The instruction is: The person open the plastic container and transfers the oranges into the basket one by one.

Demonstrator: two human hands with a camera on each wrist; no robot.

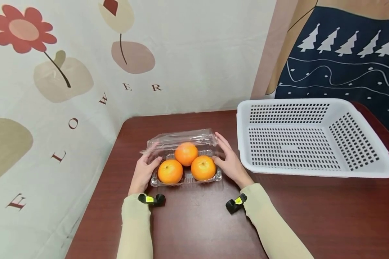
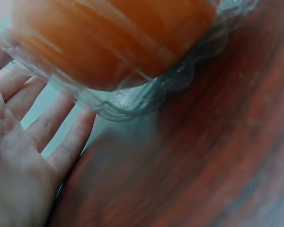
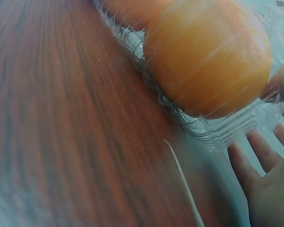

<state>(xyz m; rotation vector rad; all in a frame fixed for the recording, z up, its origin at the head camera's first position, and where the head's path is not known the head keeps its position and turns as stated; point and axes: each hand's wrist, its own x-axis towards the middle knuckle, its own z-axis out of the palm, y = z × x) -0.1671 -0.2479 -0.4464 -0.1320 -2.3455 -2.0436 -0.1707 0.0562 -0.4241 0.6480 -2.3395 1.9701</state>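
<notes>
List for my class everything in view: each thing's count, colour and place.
Container: 1, clear, on the table.
Lid: 1, clear, raised at the container's far side.
Oranges: 3, orange, in the container.
Basket: 1, white, table's right side.
Table: 1, reddish-brown, beneath these.
Flower-print cloth: 1, off-white, behind, left and centre.
Tree-print cloth: 1, navy, upper right.
Sleeves: 2, pale yellow-green, lower picture.
Wrist devices: 2, black and yellow, near sleeve ends.
Left hand: 1, at the container's left.
Right hand: 1, at its right.
</notes>
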